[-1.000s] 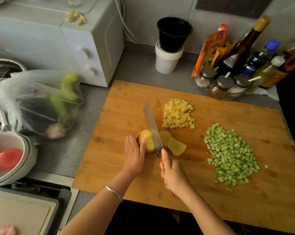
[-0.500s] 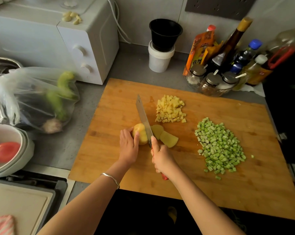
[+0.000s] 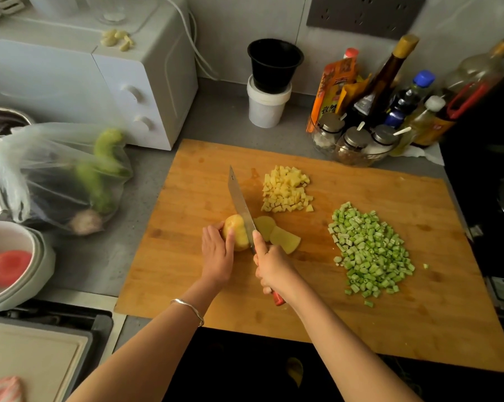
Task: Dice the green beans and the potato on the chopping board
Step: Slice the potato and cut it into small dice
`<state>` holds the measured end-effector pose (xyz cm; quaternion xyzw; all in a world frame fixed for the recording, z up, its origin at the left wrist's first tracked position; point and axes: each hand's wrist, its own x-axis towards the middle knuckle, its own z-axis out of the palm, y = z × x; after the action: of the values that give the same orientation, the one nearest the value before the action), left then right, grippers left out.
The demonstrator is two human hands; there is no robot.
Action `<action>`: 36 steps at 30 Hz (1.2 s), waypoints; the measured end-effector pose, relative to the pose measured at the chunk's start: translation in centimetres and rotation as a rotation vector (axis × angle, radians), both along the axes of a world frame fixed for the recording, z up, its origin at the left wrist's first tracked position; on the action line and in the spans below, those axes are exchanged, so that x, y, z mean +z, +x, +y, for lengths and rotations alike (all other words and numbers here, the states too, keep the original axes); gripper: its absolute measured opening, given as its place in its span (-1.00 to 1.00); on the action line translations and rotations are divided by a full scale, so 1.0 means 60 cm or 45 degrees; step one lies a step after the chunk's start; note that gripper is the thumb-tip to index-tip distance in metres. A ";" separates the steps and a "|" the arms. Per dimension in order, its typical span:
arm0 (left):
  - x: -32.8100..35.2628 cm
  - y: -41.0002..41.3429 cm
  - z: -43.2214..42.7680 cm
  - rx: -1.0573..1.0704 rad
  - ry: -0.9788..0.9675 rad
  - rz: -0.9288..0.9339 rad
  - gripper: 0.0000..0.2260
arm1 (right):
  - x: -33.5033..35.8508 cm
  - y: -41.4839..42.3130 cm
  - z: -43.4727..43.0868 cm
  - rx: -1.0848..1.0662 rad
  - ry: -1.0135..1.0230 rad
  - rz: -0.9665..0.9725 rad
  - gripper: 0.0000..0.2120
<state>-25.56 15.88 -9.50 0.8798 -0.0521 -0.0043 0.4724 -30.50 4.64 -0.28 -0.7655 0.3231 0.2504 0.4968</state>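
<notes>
1. At the far left, a white bowl (image 3: 46,261) holds a red tomato (image 3: 8,266). Behind it lies a clear plastic bag (image 3: 41,169) with green vegetables inside.
2. The wooden chopping board (image 3: 419,314) lies on the grey counter, just in front of a white microwave (image 3: 99,82).
3. The left hand (image 3: 216,253) is on the left-middle part of the board. Its fingers and thumb are curled around the potato (image 3: 236,232) and hold it in place.
4. The potato is peeled, pale yellow and rounded. Its right side touches the knife (image 3: 240,200).
5. The knife stands on its edge with the tip pointing away from the person. I cannot tell how deep the blade is in the potato.
6. The right hand (image 3: 274,268) grasps the red handle, with the index finger stretched along the back of the blade.
7. Just right of the blade, two flat potato slices (image 3: 276,235) lie on the board, one partly over the other.
8. Behind them is a small heap of pale yellow potato cubes (image 3: 287,190).
9. Further right, near the cubes, is a wider heap of short, light green bean pieces (image 3: 369,250). A few lie loose at its edge.
10. Jars and bottles (image 3: 361,134) stand behind the board's far right corner.
</notes>
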 end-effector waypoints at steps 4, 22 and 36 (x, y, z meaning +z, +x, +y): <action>-0.003 0.000 0.000 0.005 0.010 -0.005 -0.40 | -0.004 -0.002 -0.002 -0.014 0.010 -0.043 -0.43; 0.000 0.000 -0.003 0.006 0.039 -0.019 -0.42 | -0.037 -0.016 0.004 0.076 -0.137 -0.192 -0.40; 0.001 0.001 -0.003 0.015 0.039 -0.001 -0.43 | -0.038 0.026 -0.008 0.098 -0.214 -0.053 -0.45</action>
<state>-25.48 15.69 -9.42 0.8874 -0.0469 -0.0021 0.4587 -28.92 4.18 -2.58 -0.8213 0.3031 0.2254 0.4275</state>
